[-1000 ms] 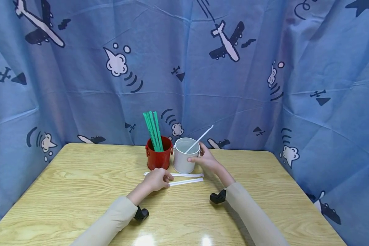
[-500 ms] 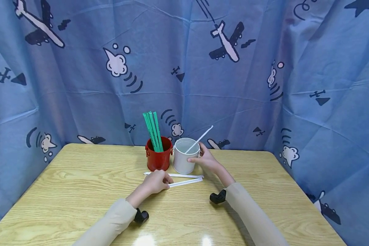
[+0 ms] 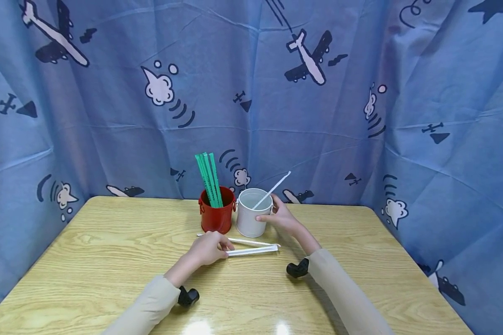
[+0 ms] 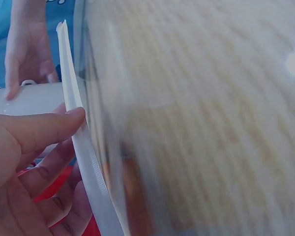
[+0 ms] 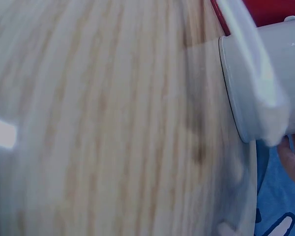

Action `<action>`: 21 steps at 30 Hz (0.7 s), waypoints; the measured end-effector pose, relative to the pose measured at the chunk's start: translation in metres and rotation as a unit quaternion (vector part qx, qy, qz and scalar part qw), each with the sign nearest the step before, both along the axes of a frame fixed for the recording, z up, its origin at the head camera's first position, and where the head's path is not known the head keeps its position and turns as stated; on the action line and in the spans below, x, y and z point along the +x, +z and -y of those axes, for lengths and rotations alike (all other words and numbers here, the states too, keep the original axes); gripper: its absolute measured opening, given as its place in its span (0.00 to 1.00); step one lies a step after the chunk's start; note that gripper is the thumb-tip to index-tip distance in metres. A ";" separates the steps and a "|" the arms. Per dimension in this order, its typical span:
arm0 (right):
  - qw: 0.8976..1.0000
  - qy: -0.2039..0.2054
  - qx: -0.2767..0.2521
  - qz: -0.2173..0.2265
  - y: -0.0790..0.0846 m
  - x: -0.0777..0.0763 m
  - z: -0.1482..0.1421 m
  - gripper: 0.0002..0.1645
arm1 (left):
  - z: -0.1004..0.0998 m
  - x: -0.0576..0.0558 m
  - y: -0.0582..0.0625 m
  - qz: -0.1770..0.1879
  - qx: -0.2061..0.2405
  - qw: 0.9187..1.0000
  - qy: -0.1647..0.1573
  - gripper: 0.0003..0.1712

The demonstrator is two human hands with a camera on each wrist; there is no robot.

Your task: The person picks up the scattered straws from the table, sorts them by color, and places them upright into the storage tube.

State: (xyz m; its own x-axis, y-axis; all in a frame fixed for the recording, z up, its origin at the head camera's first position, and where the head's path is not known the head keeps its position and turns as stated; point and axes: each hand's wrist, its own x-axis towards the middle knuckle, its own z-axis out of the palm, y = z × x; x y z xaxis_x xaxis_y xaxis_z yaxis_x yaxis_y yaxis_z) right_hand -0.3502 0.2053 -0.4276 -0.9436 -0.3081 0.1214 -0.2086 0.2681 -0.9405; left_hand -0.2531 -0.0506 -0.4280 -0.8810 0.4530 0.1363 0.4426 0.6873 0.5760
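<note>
My left hand (image 3: 209, 247) pinches a white paper-wrapped straw (image 3: 253, 250) between thumb and fingers; the left wrist view shows the thumb across the wrapped straw (image 4: 91, 162). A second white wrapped straw (image 3: 245, 241) lies just behind, partly hidden by that hand. My right hand (image 3: 282, 216) holds the right side of a white bucket (image 3: 251, 223), its thumb in front. One white straw (image 3: 272, 188) leans inside this bucket, its tip pointing up to the right. In the right wrist view, the white bucket (image 5: 280, 73) and a few fingertips (image 5: 290, 155) show behind the blurred straw end.
Left of the white bucket stands a red bucket (image 3: 215, 219) with several green wrapped straws (image 3: 209, 179) upright in it. Both stand on a wooden table (image 3: 121, 242). A blue curtain (image 3: 218, 93) with airplane prints hangs behind the table's far edge.
My left hand has shifted slightly left and toward me with its straw. The right end of the straw behind has swung toward me. My right hand and both buckets stay put.
</note>
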 end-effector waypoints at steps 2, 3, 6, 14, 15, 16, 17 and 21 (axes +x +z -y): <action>1.000 0.000 0.000 -0.001 0.000 0.000 0.000 0.55 | 0.001 0.000 0.003 0.001 0.003 1.000 -0.004 0.06; 1.000 -0.001 -0.001 0.000 -0.001 0.000 0.000 0.55 | 0.002 0.000 0.004 0.001 0.003 1.000 -0.006 0.06; 1.000 -0.001 0.001 -0.002 -0.001 0.000 0.000 0.56 | 0.003 0.000 0.009 0.009 0.003 1.000 -0.006 0.06; 1.000 0.003 0.001 -0.002 -0.001 -0.001 0.000 0.56 | 0.006 0.002 0.023 0.022 0.023 0.999 -0.005 0.08; 1.000 0.003 0.001 -0.001 -0.001 -0.001 0.000 0.56 | 0.007 0.002 0.025 0.021 0.025 0.999 -0.006 0.08; 1.000 0.003 0.000 0.000 -0.001 -0.001 0.000 0.56 | 0.008 0.002 0.026 0.019 0.027 0.999 -0.006 0.08; 1.000 0.003 0.000 0.000 -0.001 -0.001 0.000 0.56 | 0.008 0.003 0.028 0.020 0.030 0.999 -0.005 0.08; 1.000 0.009 -0.004 -0.006 0.001 0.002 0.000 0.55 | 0.007 0.002 0.038 0.015 0.042 0.999 0.002 0.08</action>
